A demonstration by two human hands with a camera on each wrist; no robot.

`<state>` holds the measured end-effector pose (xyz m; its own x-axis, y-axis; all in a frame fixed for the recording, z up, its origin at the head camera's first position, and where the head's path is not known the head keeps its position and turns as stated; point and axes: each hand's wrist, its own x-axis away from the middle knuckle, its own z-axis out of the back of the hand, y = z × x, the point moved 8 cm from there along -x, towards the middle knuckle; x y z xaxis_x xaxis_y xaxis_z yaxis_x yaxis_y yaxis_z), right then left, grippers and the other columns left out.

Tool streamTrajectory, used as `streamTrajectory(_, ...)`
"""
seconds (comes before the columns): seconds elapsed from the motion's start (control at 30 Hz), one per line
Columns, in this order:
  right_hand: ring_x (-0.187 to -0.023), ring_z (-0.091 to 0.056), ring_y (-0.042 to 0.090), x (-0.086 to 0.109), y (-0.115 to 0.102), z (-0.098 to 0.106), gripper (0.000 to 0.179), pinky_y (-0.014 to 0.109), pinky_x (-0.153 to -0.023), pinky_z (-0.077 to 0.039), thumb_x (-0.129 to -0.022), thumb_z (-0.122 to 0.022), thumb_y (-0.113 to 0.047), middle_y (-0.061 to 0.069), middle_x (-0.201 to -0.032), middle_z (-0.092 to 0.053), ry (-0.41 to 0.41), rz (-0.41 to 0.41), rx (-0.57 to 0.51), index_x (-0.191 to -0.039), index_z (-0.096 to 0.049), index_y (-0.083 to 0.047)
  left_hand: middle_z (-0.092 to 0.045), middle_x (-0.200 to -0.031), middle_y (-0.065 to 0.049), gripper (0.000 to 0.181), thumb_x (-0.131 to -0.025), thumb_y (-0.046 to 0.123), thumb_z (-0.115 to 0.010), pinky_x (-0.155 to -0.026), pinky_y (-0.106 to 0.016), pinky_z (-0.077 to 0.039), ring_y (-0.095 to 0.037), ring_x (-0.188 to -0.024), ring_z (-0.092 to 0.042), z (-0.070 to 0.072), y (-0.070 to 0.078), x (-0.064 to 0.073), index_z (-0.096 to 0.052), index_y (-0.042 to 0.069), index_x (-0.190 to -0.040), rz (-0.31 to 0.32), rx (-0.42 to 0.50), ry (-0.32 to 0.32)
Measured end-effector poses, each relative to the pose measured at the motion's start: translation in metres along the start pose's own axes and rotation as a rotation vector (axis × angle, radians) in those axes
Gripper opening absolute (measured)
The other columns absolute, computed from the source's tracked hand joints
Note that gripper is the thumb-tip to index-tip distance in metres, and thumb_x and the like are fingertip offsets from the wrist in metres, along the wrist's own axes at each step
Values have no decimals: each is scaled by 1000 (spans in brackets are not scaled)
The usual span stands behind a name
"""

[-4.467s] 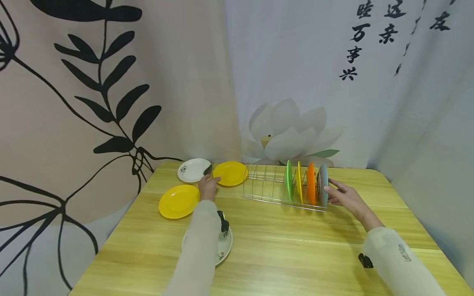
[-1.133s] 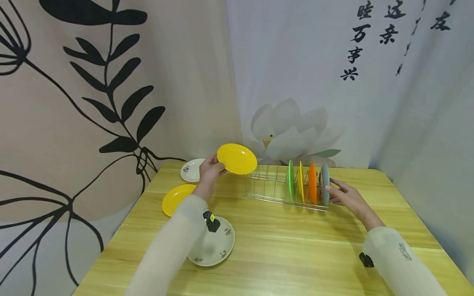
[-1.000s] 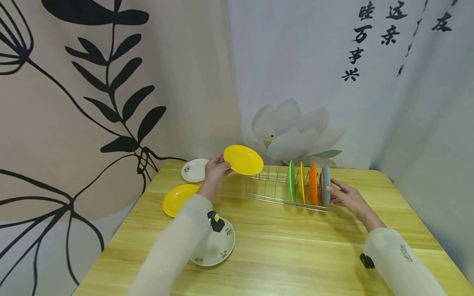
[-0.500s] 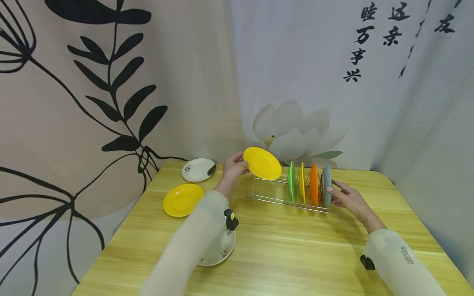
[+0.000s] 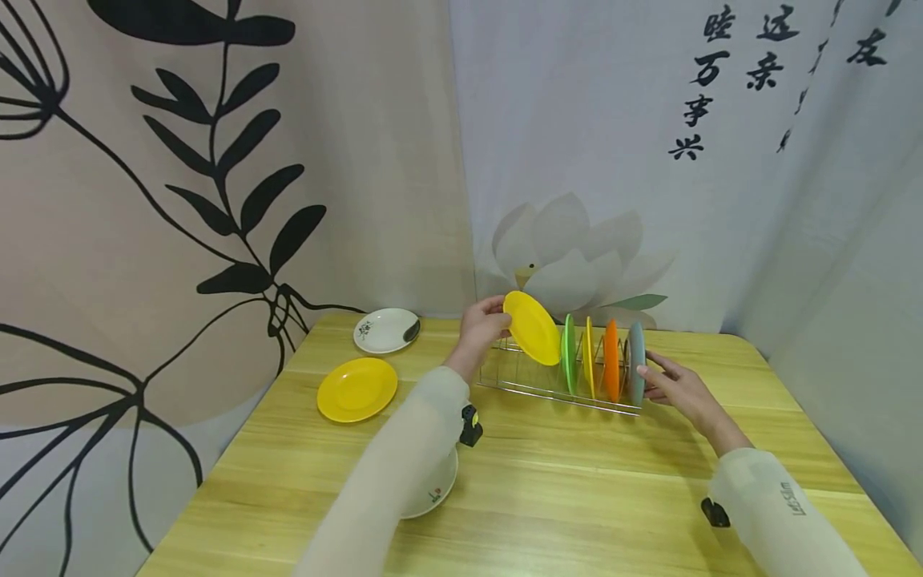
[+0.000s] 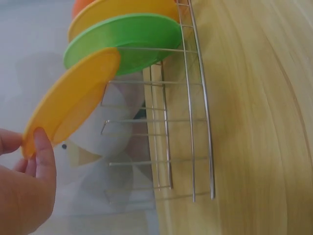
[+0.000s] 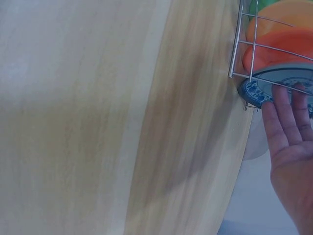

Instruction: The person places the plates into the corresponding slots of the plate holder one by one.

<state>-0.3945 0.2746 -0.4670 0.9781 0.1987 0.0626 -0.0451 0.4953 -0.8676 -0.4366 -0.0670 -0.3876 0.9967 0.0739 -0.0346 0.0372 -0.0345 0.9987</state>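
My left hand (image 5: 481,332) pinches a yellow plate (image 5: 532,327) by its rim, thumb on one face. It slants above the left part of a wire dish rack (image 6: 208,127), its lower edge close beside an upright green plate (image 5: 569,353). Further right in the rack stand another yellow plate (image 5: 589,357), an orange plate (image 5: 611,361) and a grey-blue plate (image 5: 637,361) at the end. Against that last plate rests my right hand (image 5: 678,389). The right wrist view shows its fingers extended onto the plate, which has a blue-and-white patterned rim (image 7: 252,93).
On the wooden table (image 5: 577,489) at left lie a small white plate (image 5: 378,331) with dark decoration and a yellow plate (image 5: 356,390). A white floral plate (image 5: 440,485) is partly hidden under my left sleeve. Printed curtains (image 5: 375,160) hang behind and at the right.
My left hand lifted the back yellow plate from the table, carried it rightward to the rack and tipped it steeper, beside the green plate. My right hand has stayed at the grey-blue plate.
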Motion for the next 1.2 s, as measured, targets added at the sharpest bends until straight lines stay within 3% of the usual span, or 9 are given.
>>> streamTrajectory(0.37,-105,-63,38,1,-1,-3,79,49,-95,-51,-101,-48,-51,27,-120,-59,-3,0,-7,-159,-17,-6,-64,-111,-15,38,-89,-8,-63,-85,-39,-57,-18,-89,-61,-26,-8,0,-64,-1,-126,-2,20,-42)
streamTrajectory(0.63,-105,-63,38,1,-4,-3,79,47,-94,-52,-101,-48,-51,27,-120,-59,-3,2,1,-158,-17,-6,-65,-109,-14,36,-90,-5,-63,-82,-38,-57,-18,-90,-60,-20,-18,3,-65,2,-125,11,7,-24)
streamTrajectory(0.8,-108,-61,42,2,-6,-3,77,52,-95,-50,-103,-46,-48,29,-121,-58,-11,12,-4,-158,-16,-4,-65,-116,-14,36,-91,-1,-63,-84,-39,-56,-20,-96,-61,-6,-12,5,-64,5,-127,15,-22,-41)
streamTrajectory(0.93,-109,-60,43,2,-5,-2,77,53,-97,-49,-103,-46,-50,28,-121,-57,-14,9,-4,-159,-16,-6,-64,-118,-12,38,-93,1,-63,-94,-48,-51,-22,-101,-61,13,-7,7,-62,7,-130,39,7,-64)
streamTrajectory(1.03,-108,-61,40,2,-4,-1,78,53,-97,-49,-102,-46,-52,28,-122,-57,-10,9,7,-159,-16,-7,-64,-118,-9,39,-92,2,-64,-97,-50,-49,-22,-102,-61,33,-5,8,-62,8,-131,60,22,-57)
streamTrajectory(1.2,-107,-61,40,3,-4,0,78,51,-96,-50,-102,-47,-52,27,-122,-56,-3,11,11,-159,-17,-8,-61,-125,-15,43,-91,0,-65,-92,-41,-52,-19,-98,-60,77,-4,11,-61,7,-133,92,18,-2)
